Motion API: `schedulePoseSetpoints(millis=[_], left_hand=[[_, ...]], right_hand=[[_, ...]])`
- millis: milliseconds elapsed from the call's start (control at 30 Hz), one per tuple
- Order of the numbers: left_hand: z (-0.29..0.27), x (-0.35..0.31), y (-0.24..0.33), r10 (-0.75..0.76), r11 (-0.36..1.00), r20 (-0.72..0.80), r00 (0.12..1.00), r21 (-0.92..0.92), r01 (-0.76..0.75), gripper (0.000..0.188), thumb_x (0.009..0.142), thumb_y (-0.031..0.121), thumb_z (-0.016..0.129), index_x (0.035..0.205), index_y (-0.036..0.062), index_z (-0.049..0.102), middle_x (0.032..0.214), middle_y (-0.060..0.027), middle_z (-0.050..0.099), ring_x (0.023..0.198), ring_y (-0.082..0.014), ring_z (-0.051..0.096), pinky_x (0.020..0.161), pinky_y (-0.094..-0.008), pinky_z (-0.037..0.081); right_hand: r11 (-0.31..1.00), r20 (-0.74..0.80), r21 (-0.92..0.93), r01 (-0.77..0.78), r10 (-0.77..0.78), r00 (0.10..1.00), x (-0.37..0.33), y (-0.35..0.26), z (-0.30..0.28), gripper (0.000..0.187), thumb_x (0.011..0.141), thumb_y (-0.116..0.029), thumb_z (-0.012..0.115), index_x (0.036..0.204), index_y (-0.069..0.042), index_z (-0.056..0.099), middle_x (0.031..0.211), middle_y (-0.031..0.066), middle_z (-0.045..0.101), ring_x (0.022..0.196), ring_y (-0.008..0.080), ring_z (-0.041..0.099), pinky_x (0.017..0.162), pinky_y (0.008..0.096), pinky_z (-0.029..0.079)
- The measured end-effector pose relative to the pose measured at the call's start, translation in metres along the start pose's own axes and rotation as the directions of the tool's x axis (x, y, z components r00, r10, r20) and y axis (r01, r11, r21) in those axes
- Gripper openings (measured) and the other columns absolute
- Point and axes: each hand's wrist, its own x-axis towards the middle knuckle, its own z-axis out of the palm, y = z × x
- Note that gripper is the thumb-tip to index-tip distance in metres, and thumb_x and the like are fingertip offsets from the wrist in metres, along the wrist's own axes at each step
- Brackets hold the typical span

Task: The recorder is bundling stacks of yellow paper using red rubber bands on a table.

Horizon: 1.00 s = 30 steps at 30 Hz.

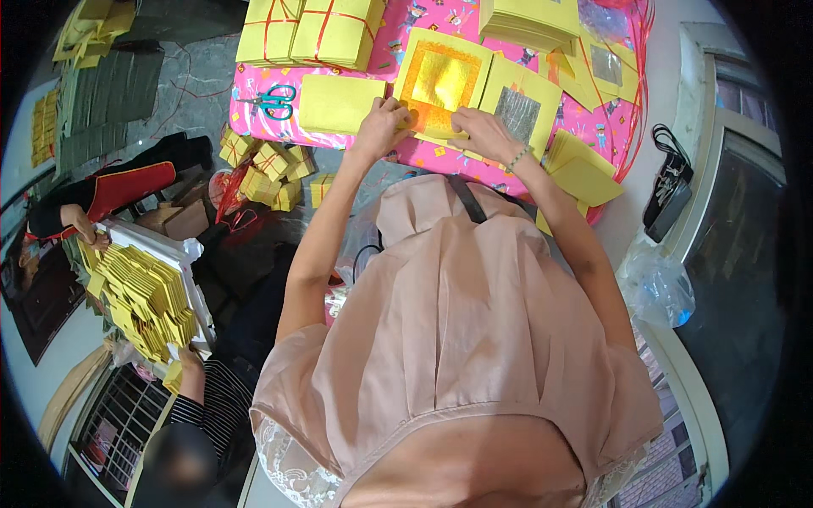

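Observation:
On the pink patterned tablecloth in front of me lies a sheet of yellow joss paper (pixel 440 74) with a gold foil square and an orange printed border. My left hand (pixel 383 129) is closed, its curled fingers pinching the sheet's near left edge. At the near right edge, my right hand (pixel 489 134), wearing a thin beaded bracelet, pinches the same sheet. Whether it grips one layer or several I cannot tell. Beside my left hand is a plain yellow paper stack (pixel 341 103). A stack with silver foil (pixel 521 102) lies just past my right hand.
Teal-handled scissors (pixel 278 102) lie at the table's left. Bundles tied with red string (pixel 310 32) stand behind, and red strings (pixel 641 93) hang at the right edge. Folded yellow papers (pixel 583 169) sit near right. At left, a co-worker handles a tray of yellow papers (pixel 140 292).

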Motion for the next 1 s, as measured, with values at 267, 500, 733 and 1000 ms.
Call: schedulePoseSetpoints(millis=[267, 500, 733, 1000], left_hand=[[-0.002, 0.003, 0.000, 0.010, 1.000, 0.007, 1.000, -0.021, -0.010, 0.021, 0.074, 0.015, 0.074, 0.093, 0.0099, 0.066, 0.098, -0.0089, 0.058, 0.098, -0.0325, 0.052, 0.086, -0.0400, 0.049], [-0.004, 0.002, -0.001, -0.015, 0.999, 0.029, 0.999, -0.028, 0.016, 0.025, 0.075, 0.015, 0.073, 0.099, 0.0091, 0.066, 0.102, -0.0090, 0.059, 0.098, -0.0329, 0.051, 0.086, -0.0411, 0.048], [-0.003, 0.003, -0.002, 0.010, 1.000, 0.012, 1.000, -0.023, -0.010, 0.028, 0.075, 0.015, 0.074, 0.101, 0.0101, 0.066, 0.105, -0.0093, 0.059, 0.098, -0.0339, 0.051, 0.087, -0.0416, 0.048], [-0.001, 0.004, -0.002, 0.001, 1.000, 0.016, 1.000, -0.013, 0.000, 0.023, 0.077, 0.016, 0.072, 0.098, 0.0095, 0.066, 0.102, -0.0095, 0.059, 0.096, -0.0338, 0.052, 0.085, -0.0423, 0.048]], right_hand=[[0.988, -0.015, -0.153, -0.028, 0.026, 1.000, 0.002, -0.011, 0.007, 0.047, 0.066, -0.024, 0.081, 0.093, -0.004, 0.047, 0.094, 0.0135, 0.051, 0.090, 0.0334, 0.056, 0.076, 0.0418, 0.049], [0.997, 0.056, -0.058, -0.055, 0.058, 0.997, 0.005, -0.007, -0.001, 0.042, 0.068, -0.020, 0.079, 0.092, -0.005, 0.048, 0.092, 0.0120, 0.052, 0.091, 0.0328, 0.056, 0.078, 0.0424, 0.048], [0.994, 0.061, -0.113, -0.011, 0.018, 0.998, 0.003, -0.009, -0.004, 0.038, 0.069, -0.015, 0.075, 0.094, -0.004, 0.047, 0.091, 0.0122, 0.051, 0.090, 0.0329, 0.057, 0.076, 0.0422, 0.049], [0.974, -0.087, -0.224, 0.022, -0.043, 0.995, -0.015, -0.019, 0.012, 0.042, 0.068, -0.013, 0.071, 0.103, -0.002, 0.051, 0.101, 0.0144, 0.053, 0.096, 0.0310, 0.058, 0.078, 0.0406, 0.051]])
